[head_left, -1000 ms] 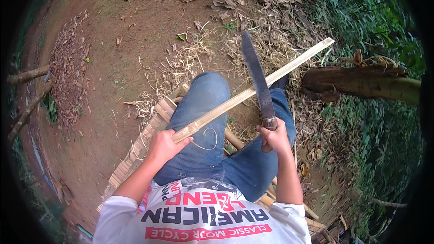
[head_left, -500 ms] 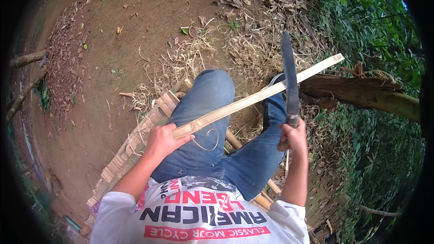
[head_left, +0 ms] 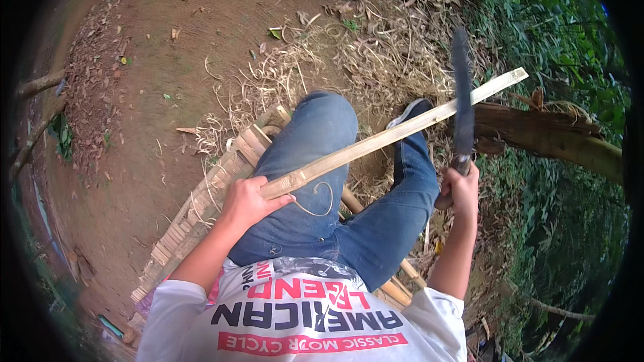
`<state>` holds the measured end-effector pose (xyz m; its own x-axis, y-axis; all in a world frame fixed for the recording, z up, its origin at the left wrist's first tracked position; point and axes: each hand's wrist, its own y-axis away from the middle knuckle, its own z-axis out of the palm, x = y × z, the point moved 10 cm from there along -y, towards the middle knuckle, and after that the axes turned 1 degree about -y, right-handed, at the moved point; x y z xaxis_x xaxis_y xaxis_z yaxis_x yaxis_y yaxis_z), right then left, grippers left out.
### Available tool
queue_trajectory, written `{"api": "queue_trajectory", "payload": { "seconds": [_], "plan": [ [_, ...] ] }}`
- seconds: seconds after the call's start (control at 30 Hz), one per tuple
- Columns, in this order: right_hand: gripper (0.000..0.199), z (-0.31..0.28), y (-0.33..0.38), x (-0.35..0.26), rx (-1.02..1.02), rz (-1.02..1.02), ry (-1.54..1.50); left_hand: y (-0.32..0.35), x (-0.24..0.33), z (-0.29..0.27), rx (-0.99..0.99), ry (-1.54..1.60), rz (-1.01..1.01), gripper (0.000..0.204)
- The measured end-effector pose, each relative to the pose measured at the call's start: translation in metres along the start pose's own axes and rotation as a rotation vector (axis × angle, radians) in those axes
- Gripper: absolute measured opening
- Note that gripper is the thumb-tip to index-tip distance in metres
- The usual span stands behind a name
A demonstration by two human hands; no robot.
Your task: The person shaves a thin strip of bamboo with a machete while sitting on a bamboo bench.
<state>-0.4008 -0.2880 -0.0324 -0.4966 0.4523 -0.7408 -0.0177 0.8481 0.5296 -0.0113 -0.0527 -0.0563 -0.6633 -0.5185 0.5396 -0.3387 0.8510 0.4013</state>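
Observation:
My left hand (head_left: 249, 202) is closed round the near end of a long pale bamboo strip (head_left: 365, 146), which slants up to the right across my raised knee. In my right hand (head_left: 461, 186) is the wooden handle of a machete (head_left: 463, 104). Its long dark blade points away from me and crosses the strip near the far end, slightly blurred. Whether the edge touches the strip I cannot tell. A thin curled shaving (head_left: 322, 206) hangs beside the strip's near end, over my jeans.
At my left lies a row of cut bamboo pieces (head_left: 194, 218). Curly shavings (head_left: 268, 87) and dry leaves cover the soil ahead. A thick brown trunk (head_left: 557, 133) lies to the right, by green plants (head_left: 537, 20). My shoe (head_left: 410, 112) is beneath the strip.
My right hand and the machete have moved right, toward the strip's far end. The strip has shifted slightly right, still in my left hand.

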Motion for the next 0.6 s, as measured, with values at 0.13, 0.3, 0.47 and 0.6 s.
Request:
{"api": "queue_trajectory", "payload": {
  "seconds": [0.13, 0.3, 0.47, 0.6],
  "plan": [
    [0.016, 0.029, 0.006, 0.019, 0.041, 0.048, -0.046, 0.006, 0.005, -0.003, 0.041, -0.052, -0.01, 0.058],
    [0.016, 0.008, 0.01, 0.022, -0.08, 0.115, 0.106, 0.003, -0.003, -0.007, 0.031, 0.011, 0.023, 0.062],
    [0.018, 0.008, -0.007, 0.028, 0.069, 0.094, -0.162, -0.009, -0.003, 0.006, -0.015, 0.057, -0.006, 0.061],
    [0.02, 0.039, 0.011, 0.039, -0.147, 0.149, 0.017, -0.008, -0.009, -0.001, 0.012, 0.062, 0.005, 0.058]
  ]
}}
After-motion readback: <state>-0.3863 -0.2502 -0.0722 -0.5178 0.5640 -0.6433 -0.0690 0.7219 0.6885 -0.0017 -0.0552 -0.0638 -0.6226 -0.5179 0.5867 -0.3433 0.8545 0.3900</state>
